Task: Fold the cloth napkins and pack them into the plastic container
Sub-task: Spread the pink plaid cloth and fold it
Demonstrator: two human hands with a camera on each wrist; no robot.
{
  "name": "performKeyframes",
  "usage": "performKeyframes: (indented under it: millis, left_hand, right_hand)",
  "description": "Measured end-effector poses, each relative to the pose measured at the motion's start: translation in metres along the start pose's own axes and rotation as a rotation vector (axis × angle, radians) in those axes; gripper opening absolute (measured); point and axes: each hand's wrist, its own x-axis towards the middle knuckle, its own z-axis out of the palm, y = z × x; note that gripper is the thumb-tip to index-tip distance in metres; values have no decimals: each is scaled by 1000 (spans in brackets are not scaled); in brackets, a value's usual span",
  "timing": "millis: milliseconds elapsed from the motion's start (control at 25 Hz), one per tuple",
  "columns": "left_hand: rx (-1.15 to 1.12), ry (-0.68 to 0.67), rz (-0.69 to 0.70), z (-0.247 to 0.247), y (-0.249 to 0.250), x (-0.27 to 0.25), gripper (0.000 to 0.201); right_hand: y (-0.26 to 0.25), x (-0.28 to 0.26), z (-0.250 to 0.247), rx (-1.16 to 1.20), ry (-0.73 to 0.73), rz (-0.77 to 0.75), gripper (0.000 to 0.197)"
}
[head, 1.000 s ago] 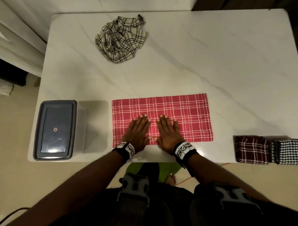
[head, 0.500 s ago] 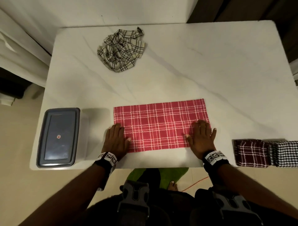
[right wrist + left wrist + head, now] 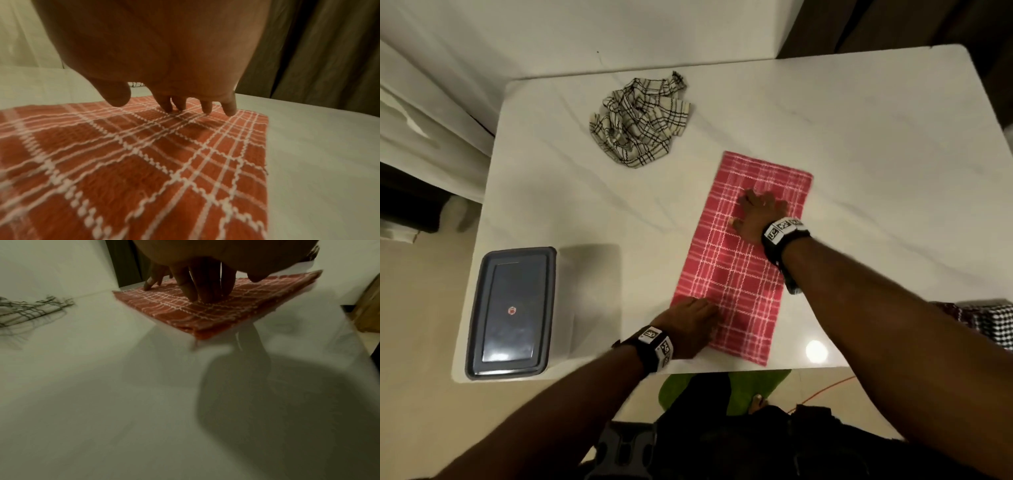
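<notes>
Red plaid napkin (image 3: 739, 270) lying flat on the white surface (image 3: 859, 144), folded to a long strip, set slanting with one short end near the front edge. Left hand (image 3: 690, 323) spread flat on the near left corner, right hand (image 3: 758, 214) spread flat on the far end, fingers (image 3: 206, 107) straight and pressing down, nothing pinched. Probably held so to pin both ends and keep the layers from sliding, ready for the next fold across the length. Crumpled cream checked napkin (image 3: 640, 123) waiting at the far side, well apart. Plastic container (image 3: 510, 311) at the left front corner, lid on, within easy reach for packing. Two folded napkins (image 3: 983, 322) at the right edge, partly hidden by the forearm, apparently put aside as finished.
</notes>
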Motion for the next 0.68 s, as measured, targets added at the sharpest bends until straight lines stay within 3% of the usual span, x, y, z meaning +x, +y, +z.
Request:
performKeyframes:
  millis: [80,160,360,480,640,680]
  left_hand:
    - [9,-17,81,4,13,11,41]
    - [20,-15,69,5,23,16,44]
    - [-33,39,-331,9,25,-4,44]
    - [-83,5,-420,16,27,-22,40]
    - [-38,-85,-443,23,62,-30,30]
    - [-49,-107,-479,22,71,-32,41]
  right_hand:
    - [-1,7,-12,-66,-14,-106,71]
    - [3,-5,-14,-32,54,-128,67]
    - [25,-102,27,128,196,-108,62]
    - [38,-174,84,118,219,-207,52]
    - [57,-235,156,-58,54,-341,76]
    - [62,-239,165,-77,55,-343,81]
